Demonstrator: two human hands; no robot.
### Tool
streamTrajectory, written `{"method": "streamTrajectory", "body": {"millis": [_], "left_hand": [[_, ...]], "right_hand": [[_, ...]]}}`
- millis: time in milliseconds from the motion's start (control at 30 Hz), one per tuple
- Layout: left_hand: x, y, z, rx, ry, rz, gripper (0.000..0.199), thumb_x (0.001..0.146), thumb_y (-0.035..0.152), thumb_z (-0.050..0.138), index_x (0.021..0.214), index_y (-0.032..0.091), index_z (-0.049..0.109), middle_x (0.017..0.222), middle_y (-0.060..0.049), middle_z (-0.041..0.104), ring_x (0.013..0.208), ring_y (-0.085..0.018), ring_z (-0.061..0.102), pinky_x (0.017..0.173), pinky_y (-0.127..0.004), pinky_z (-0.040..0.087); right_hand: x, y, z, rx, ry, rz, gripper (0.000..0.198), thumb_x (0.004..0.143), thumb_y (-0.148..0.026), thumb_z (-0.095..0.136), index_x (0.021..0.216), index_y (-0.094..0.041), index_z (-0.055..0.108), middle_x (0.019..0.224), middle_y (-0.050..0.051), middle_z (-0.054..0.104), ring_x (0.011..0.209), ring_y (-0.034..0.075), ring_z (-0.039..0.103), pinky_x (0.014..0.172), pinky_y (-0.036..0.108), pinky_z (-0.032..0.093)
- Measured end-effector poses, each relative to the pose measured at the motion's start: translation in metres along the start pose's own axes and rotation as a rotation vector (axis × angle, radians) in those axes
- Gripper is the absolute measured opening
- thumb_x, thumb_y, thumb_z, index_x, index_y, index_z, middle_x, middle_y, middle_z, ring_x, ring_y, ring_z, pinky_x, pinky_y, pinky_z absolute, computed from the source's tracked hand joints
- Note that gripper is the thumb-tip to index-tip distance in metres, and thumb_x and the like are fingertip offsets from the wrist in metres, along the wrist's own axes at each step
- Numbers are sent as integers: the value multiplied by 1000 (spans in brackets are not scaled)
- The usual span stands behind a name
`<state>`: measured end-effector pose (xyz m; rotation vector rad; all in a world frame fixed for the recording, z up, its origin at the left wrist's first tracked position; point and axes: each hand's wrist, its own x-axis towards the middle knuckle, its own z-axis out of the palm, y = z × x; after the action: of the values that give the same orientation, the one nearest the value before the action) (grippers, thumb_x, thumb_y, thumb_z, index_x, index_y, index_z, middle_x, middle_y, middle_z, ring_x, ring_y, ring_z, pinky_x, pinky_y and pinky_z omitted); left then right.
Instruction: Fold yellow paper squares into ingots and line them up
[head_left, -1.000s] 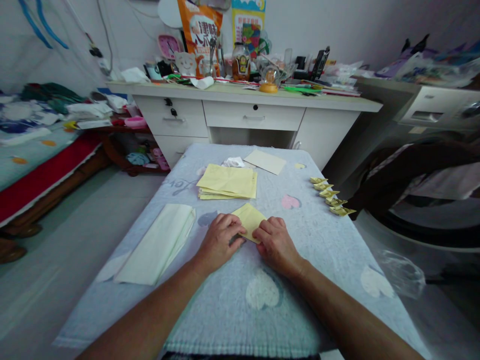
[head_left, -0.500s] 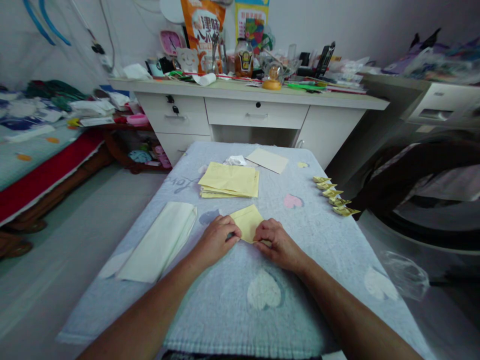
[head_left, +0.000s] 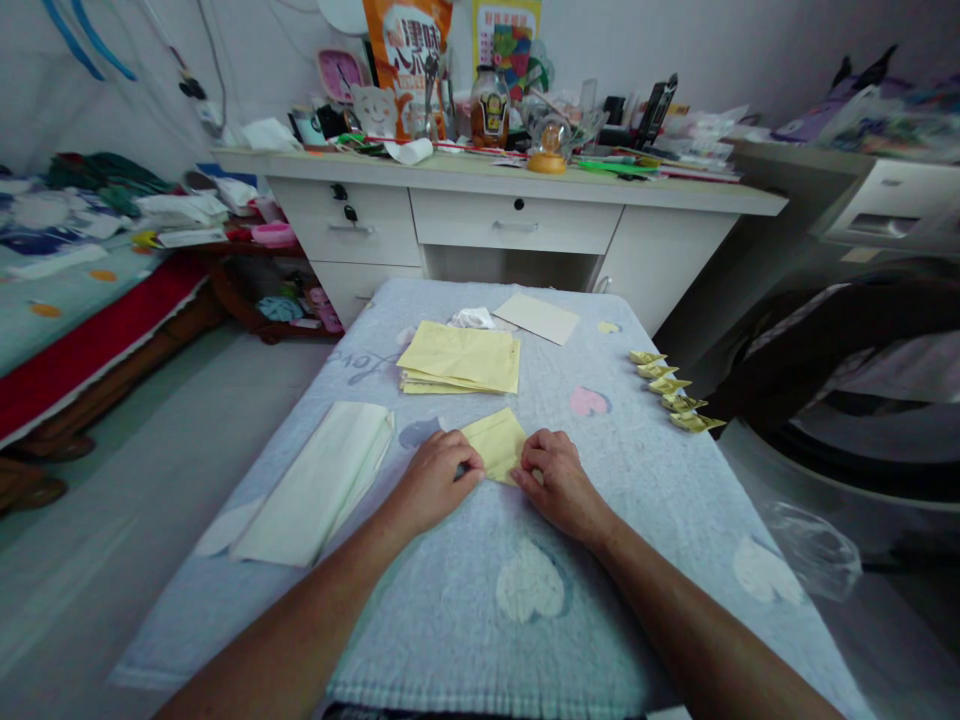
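A small folded sheet of yellow paper (head_left: 496, 442) lies on the cloth-covered table between my two hands. My left hand (head_left: 448, 468) pinches its lower left edge, thumb against fingers. At the lower right edge, my right hand (head_left: 551, 472) is closed on the paper too, fingers curled. Just beyond the hands sits a stack of yellow paper sheets (head_left: 459, 358). Several folded yellow paper pieces (head_left: 664, 386) with pointed ends stand in a row along the table's right side. To the left of my left hand lies a folded whitish-green cloth or paper (head_left: 322, 485).
A pale card (head_left: 537, 318) and a crumpled white tissue (head_left: 472, 318) lie at the table's far end. Behind stands a white desk (head_left: 517, 226) crowded with jars and packets. A washing machine (head_left: 885, 210) is at the right, a bed (head_left: 90, 300) at the left.
My right hand has shifted slightly up and right along the paper's edge, its fingers curling more. My left hand stays nearly in place. The view has moved a little.
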<state>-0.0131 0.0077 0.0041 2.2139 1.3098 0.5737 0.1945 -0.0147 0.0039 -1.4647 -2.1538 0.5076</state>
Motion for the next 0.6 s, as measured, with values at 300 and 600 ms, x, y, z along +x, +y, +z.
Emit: {"method": "streamTrajectory", "body": {"millis": [300,600], "left_hand": [[0,2,8,74,69,-22,9,78,16,59,73,19,65,83,-3,60,87,-20,55,82,-34,42],[4,-1,7,28,86,-67,7,74,15,62,69,19,65,83,-2,58,87,-19,56,83,-34,44]], "right_hand": [[3,3,8,-123,61,132,17,76,-24,71,62,-18,63,89,5,58,88,20,46,77,32,32],[4,4,9,-142,63,142,15,76,-22,70,64,-18,62,88,4,57,86,19,46,76,31,31]]}}
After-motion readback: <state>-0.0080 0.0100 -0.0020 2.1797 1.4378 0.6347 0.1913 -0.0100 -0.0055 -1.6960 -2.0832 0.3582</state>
